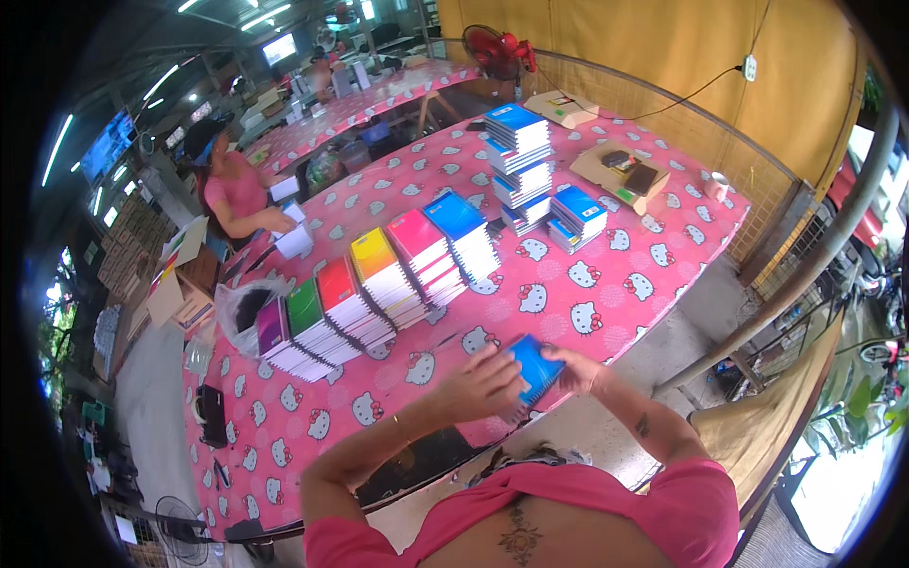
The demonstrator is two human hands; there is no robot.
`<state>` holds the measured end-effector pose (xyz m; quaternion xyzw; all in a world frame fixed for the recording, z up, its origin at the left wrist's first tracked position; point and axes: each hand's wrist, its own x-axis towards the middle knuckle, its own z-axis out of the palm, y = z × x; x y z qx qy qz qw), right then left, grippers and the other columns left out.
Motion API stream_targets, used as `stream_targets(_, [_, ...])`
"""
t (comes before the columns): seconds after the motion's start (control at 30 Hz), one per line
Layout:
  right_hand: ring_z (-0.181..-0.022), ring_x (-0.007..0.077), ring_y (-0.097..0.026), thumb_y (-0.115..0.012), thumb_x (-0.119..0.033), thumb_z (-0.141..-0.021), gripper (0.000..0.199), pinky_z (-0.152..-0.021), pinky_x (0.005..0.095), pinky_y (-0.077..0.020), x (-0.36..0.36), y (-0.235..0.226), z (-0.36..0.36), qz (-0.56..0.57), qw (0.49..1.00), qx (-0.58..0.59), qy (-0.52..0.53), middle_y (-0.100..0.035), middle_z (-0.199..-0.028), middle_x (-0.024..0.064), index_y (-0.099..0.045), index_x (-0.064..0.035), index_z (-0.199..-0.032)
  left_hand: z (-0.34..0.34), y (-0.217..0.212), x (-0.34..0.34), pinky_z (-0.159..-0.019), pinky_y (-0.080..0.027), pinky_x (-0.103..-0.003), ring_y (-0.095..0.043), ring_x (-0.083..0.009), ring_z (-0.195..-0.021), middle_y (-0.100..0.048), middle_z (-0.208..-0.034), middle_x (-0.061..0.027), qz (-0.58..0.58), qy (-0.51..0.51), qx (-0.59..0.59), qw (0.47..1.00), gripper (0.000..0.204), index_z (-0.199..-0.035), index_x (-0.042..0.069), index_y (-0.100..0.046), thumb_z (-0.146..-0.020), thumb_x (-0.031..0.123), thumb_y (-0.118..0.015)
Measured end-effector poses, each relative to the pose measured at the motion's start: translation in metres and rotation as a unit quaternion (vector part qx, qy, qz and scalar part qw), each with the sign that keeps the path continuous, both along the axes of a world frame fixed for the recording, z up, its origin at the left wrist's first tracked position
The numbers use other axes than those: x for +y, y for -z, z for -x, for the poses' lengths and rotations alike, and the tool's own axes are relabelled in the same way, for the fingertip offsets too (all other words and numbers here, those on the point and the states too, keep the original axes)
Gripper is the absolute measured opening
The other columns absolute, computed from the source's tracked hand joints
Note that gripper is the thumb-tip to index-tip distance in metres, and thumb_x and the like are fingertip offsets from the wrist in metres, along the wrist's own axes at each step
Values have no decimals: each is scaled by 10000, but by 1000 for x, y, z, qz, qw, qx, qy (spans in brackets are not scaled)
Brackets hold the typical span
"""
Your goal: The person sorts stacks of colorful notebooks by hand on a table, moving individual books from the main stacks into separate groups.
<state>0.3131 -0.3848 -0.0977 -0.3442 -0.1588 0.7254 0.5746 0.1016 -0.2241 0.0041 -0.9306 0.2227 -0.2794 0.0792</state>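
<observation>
Close to the table's near edge, a small blue spiral notebook (539, 367) is tilted between my hands. My right hand (575, 371) grips its right side, thumb over the cover. The fingers of my left hand (488, 382), slightly blurred, stretch out along the notebook's left edge; the hand looks open. Beyond lies a row of spiral notebook stacks: purple (275, 327), green (305, 308), red (338, 286), yellow (376, 256), pink (417, 235) and blue (454, 218). Behind them rises a tall stack of blue notebooks (518, 128), with a shorter blue stack (579, 210) beside it.
A patterned pink cloth covers the table (530, 293). Open cardboard boxes (620, 177), a mug (717, 186) and a red fan (497, 52) stand at the far right. A black tape dispenser (210, 417) and plastic bag (248, 312) are left. Across the table a co-worker (237, 185) handles white pads.
</observation>
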Motion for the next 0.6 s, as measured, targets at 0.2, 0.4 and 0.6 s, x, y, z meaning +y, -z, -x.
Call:
stream_targets(0.2, [-1279, 282, -504, -796, -446, -801, 920, -1034, 476, -460, 9, -44, -96, -30, 961, -218, 167, -481, -1399, 142, -314, -72, -1490, -71, 52, -10, -1000, -439, -428, -544, -225, -1177, -557, -1274, -134, 762, -118, 54, 634, 566, -1251, 37, -537, -883, 425, -723])
stream_targets(0.4, [-1352, 340, -418, -722, -593, -823, 1053, -1028, 549, -431, 41, -61, -163, -14, 967, -236, 99, -317, -1531, 186, -136, -129, -1564, -153, 81, 7, -782, -483, -311, -612, -139, -849, -640, -919, -31, 931, -97, 70, 345, 338, -1056, 65, -611, -884, 342, -701])
stream_targets(0.6, [-1389, 378, -343, -760, -625, -759, 1173, -1025, 630, -370, 105, 21, -294, 196, 837, -228, 456, -269, -1549, 186, -103, -75, -1559, -239, 83, 31, -741, -492, -313, -619, -157, -818, -644, -937, -40, 947, -100, 44, 304, 318, -1051, 74, -626, -882, 339, -674])
